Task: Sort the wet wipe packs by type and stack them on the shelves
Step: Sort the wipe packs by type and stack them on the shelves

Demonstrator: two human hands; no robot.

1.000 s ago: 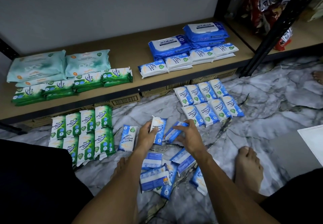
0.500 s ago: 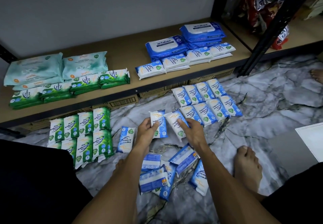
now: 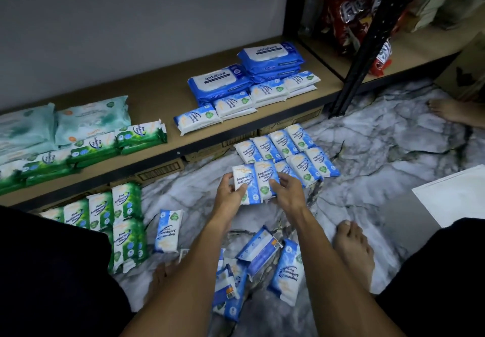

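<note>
My left hand (image 3: 228,194) grips a small blue fragrance-free wipe pack (image 3: 243,179), and my right hand (image 3: 288,192) grips a second one (image 3: 265,177) right beside it. Both packs are held just left of a neat block of the same blue packs (image 3: 296,152) on the marble floor. Several loose blue packs (image 3: 259,258) lie between my forearms, and one (image 3: 168,230) lies further left. Green pine packs (image 3: 115,218) sit in rows on the floor at left. The wooden shelf (image 3: 168,92) carries big blue packs (image 3: 220,82), small blue packs (image 3: 233,105), green packs (image 3: 105,145) and pale teal packs (image 3: 89,118).
My bare right foot (image 3: 354,250) rests on the floor right of the loose packs. Another person's foot (image 3: 451,109) shows at far right. A black shelf post (image 3: 357,55) stands at the shelf's right end, with red snack bags (image 3: 349,8) behind. A white sheet (image 3: 456,194) lies at right.
Both hands moved forward and right from the loose pile toward the floor block. The right-hand pack turned face up and now sits side by side with the left-hand pack.
</note>
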